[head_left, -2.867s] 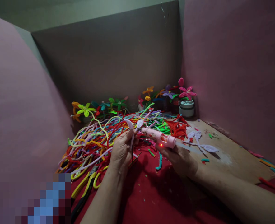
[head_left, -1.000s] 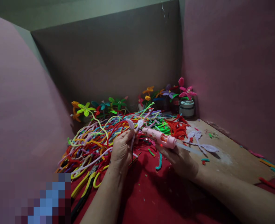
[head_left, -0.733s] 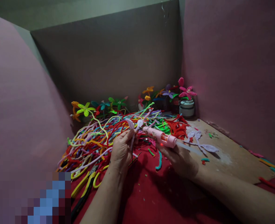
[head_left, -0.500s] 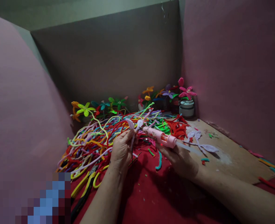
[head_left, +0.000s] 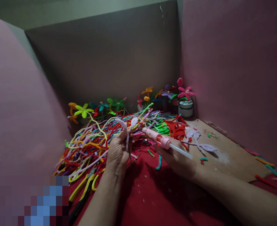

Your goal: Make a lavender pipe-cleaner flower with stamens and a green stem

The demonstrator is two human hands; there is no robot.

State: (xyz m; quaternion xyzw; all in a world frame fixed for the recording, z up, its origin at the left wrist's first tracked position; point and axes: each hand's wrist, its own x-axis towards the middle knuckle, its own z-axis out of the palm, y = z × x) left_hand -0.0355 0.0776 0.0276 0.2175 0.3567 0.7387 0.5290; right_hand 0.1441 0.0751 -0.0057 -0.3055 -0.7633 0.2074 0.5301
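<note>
Pinched in my left hand (head_left: 118, 150) is a pale lilac pipe-cleaner piece (head_left: 134, 123) with two petal-like loops spreading above the fingers and a twisted stem hanging below. My right hand (head_left: 176, 158) is wrapped around a small pink glue gun (head_left: 158, 138), its nozzle pointing left toward the lilac piece but apart from it. A clear glue stick (head_left: 181, 151) sticks out of the gun's back end. Beyond both hands lies a tangled heap of coloured pipe cleaners (head_left: 98, 135).
Pliers with yellow and black handles (head_left: 85, 188) lie at the left on the red cloth (head_left: 150, 194). More lilac looped pieces (head_left: 207, 147) and red pipe cleaners (head_left: 176, 130) rest on a brown board (head_left: 237, 160). Pipe-cleaner flowers (head_left: 84, 110) and a lidded jar (head_left: 185, 109) stand along the back.
My left hand has shifted slightly left with the lilac piece, and its loops now stand farther from the glue gun's nozzle. The gun has tilted a little, showing more glue stick. The view moved slightly.
</note>
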